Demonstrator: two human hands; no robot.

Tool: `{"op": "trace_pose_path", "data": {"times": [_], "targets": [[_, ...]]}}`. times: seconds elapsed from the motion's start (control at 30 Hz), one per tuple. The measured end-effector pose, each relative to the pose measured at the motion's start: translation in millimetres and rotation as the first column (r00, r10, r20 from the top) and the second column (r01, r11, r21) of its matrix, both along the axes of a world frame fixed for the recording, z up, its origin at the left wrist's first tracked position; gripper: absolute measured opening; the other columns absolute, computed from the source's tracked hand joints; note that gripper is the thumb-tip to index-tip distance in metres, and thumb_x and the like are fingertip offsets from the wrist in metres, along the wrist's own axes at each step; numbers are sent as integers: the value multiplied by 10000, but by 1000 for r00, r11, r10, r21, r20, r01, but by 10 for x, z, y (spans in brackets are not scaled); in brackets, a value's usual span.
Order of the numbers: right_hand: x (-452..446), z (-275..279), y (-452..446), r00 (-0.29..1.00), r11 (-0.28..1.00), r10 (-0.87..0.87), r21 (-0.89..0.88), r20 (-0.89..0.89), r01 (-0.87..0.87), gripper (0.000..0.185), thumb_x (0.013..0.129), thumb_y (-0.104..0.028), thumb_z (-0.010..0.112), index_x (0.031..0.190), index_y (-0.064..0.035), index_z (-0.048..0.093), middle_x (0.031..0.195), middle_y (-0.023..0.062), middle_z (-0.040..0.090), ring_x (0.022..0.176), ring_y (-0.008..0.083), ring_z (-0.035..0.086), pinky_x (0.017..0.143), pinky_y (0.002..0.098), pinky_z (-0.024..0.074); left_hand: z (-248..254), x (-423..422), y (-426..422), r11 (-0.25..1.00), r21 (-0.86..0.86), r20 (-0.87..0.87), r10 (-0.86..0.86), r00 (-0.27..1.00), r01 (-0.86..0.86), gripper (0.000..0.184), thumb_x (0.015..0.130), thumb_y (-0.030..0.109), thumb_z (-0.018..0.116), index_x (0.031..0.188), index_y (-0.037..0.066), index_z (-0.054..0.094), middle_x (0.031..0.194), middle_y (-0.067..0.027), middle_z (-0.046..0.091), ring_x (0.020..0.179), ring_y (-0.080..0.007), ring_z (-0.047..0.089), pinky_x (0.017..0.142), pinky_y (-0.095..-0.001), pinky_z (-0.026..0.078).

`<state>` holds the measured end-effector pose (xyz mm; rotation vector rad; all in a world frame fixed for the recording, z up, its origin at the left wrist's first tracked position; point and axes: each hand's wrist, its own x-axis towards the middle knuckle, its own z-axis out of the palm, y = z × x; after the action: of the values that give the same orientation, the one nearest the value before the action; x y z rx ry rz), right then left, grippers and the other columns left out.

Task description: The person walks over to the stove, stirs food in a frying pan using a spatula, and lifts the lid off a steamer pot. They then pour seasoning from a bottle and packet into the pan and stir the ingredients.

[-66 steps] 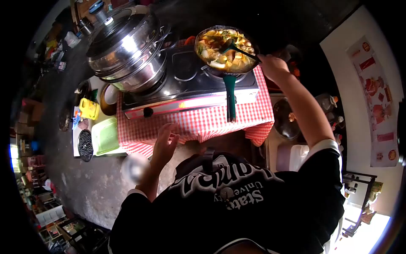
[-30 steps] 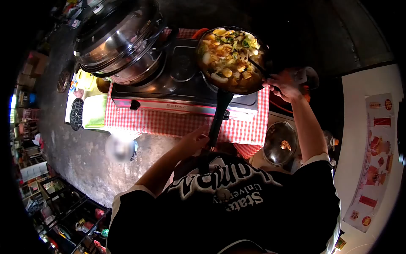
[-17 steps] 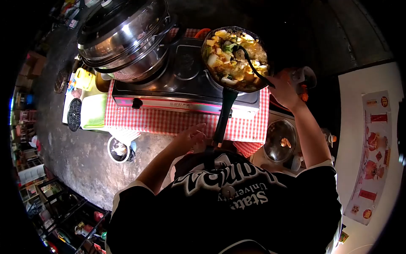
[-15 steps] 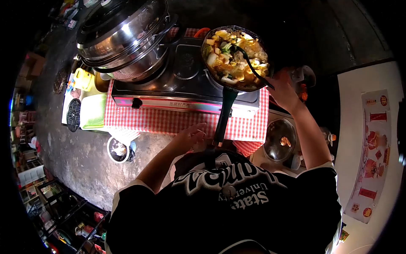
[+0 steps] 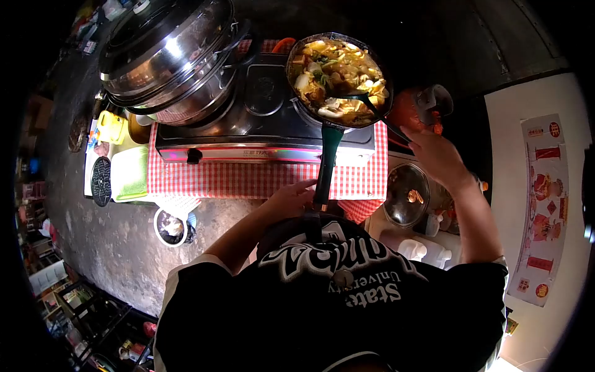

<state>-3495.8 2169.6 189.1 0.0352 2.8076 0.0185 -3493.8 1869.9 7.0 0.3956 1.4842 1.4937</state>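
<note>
Lower and farther right than half a second ago, our right hand (image 5: 436, 152) now brings the head of the cooking spoon (image 5: 378, 113) toward the near side of the frying pan (image 5: 354, 122); our left hand (image 5: 291, 199) is nearer the pan handle (image 5: 328, 161).

At the far left of the frame we see a yellow container (image 5: 111, 128) above a pale-green tray (image 5: 130, 170). A lidded steamer pot (image 5: 167, 87) fills the upper left, standing on the gas stove (image 5: 266, 131), which rests on a red-checkered cloth (image 5: 217, 177). Below centre, our left hand is loosely curled beside the pan handle; we cannot tell whether it touches or grips it.

Top centre, the pan sits on the stove's right side, filled with chunky stew (image 5: 338, 68), the spoon's head in it. Our right hand, right of centre, closes around the spoon's handle end. Below it lies a round lid (image 5: 403, 211); at far right hangs a poster (image 5: 546, 208).
</note>
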Motion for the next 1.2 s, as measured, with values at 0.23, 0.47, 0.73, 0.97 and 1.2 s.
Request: {"op": "trace_pose_path", "data": {"times": [0.23, 0.47, 0.73, 0.97, 1.2], "targets": [[116, 611, -1, 995, 963, -72, -254, 64, 86, 333, 891, -155, 453, 1196, -49, 534, 1053, 187, 608, 957, 300, 603, 825, 358, 461, -293, 18, 80, 998, 1, -45, 67, 997, -67, 492, 883, 227, 548, 1324, 62, 404, 885, -123, 646, 781, -133, 601, 685, -276, 477], [-57, 94, -219, 987, 972, 57, -232, 150, -21, 285, 871, -130, 459, 1122, -38, 556, 927, 202, 622, 847, 354, 600, 740, 436, 470, -282, -74, 95, 996, -86, 1, -8, 1000, 8, 513, 872, 243, 556, 1329, 69, 401, 911, -152, 654, 792, -162, 616, 655, -282, 478], [-87, -633, -186, 998, 991, 19, -129, -64, -27, 337, 907, -172, 423, 1227, -94, 491, 858, 208, 592, 806, 366, 581, 688, 441, 466, -81, -74, 93, 989, -146, -49, -28, 998, 20, 533, 869, 242, 551, 1339, 58, 381, 966, -179, 653, 842, -198, 636, 749, -303, 483], [-172, -788, -138, 994, 991, -53, -131, -94, 40, 355, 916, -182, 417, 1261, -105, 447, 879, 187, 600, 858, 357, 581, 742, 440, 475, 26, -71, 97, 987, -157, -70, -31, 997, 19, 545, 866, 221, 549, 1340, 26, 364, 969, -176, 650, 863, -201, 636, 779, -301, 477], [-383, -451, 163, 977, 852, -171, -478, 129, 212, 358, 927, -211, 418, 1256, -86, 478, 947, 164, 640, 849, 287, 611, 770, 380, 472, 18, 11, 84, 993, -114, -52, 17, 999, -23, 533, 875, 177, 532, 1361, 61, 345, 987, -168, 640, 893, -191, 622, 791, -289, 468]]}}
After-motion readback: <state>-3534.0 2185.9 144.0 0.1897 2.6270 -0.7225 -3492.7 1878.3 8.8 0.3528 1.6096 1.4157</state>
